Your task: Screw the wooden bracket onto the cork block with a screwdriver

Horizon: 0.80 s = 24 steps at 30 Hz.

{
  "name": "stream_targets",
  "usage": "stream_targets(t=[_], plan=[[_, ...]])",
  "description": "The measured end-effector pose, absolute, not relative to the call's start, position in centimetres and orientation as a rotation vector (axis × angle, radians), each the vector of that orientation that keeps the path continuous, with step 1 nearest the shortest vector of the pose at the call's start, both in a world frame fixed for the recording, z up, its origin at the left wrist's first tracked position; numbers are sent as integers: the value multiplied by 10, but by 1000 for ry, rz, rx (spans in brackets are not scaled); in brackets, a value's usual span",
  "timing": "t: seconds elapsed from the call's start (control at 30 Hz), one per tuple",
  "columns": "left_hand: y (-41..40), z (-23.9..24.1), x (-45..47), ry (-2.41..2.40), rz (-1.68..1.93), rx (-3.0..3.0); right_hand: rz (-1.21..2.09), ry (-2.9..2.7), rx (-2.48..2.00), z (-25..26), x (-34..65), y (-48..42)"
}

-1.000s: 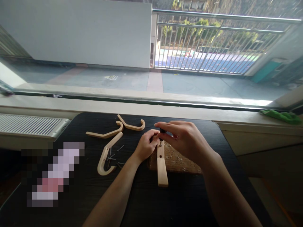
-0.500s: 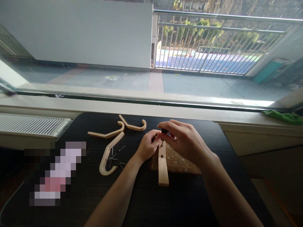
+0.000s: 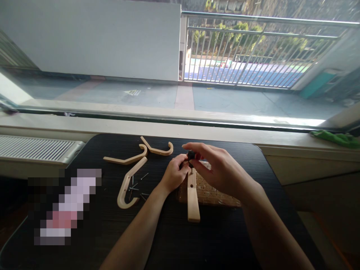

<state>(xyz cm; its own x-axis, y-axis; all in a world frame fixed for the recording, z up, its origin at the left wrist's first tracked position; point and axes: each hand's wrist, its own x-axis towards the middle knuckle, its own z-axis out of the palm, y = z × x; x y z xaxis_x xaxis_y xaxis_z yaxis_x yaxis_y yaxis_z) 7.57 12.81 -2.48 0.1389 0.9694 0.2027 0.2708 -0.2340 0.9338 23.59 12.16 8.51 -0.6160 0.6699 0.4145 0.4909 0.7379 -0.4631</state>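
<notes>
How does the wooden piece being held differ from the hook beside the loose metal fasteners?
The held piece lies over the brown block, the left hand on its far part; the hook lies untouched on the black table. A dark-handled tool stands on the held piece; none is on the hook. The held piece's straight end points down the picture; the hook's points up toward the window. Both are pale wood with holes.

Bright daylight from the window ahead leaves the black tabletop dim and shadowed.
</notes>
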Motion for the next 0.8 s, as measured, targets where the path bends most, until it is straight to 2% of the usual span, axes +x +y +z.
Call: stream_targets(t=[0.8], plan=[[127,-20,78,1193,1176,1606,204,-2343,-929,87,244,128]])
